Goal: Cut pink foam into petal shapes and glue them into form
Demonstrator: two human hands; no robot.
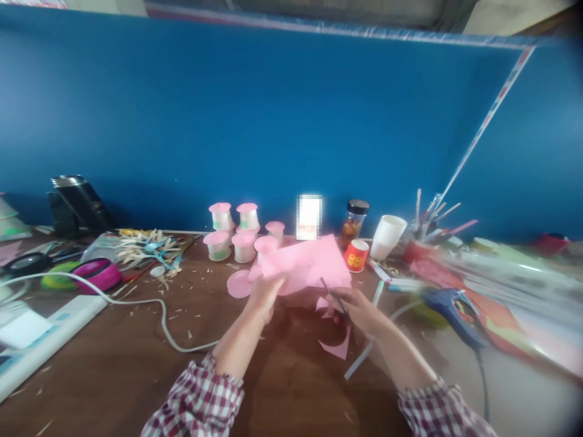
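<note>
My left hand (268, 294) grips the near-left edge of a pink sheet of paper (303, 261), held just above the brown table. My right hand (357, 309) is closed around a pair of scissors (337, 298), whose blades point up and left at the sheet's near-right edge. Below the scissors lies a curved pink paper offcut (337, 347), with smaller scraps beside it. A pink paper disc (238, 284) rests left of the sheet. Behind it stand several white paper cups (245, 249) topped with pink discs. Fingers of both hands are partly hidden or blurred.
At the right are a red paper cup (356, 255), a lidded jar (353, 221), a white cup (388, 237) and a blue glue gun (455, 315). A power strip (54, 340), white cable (166, 331) and tape rolls (96, 276) lie left. A blue partition (273, 121) rises behind.
</note>
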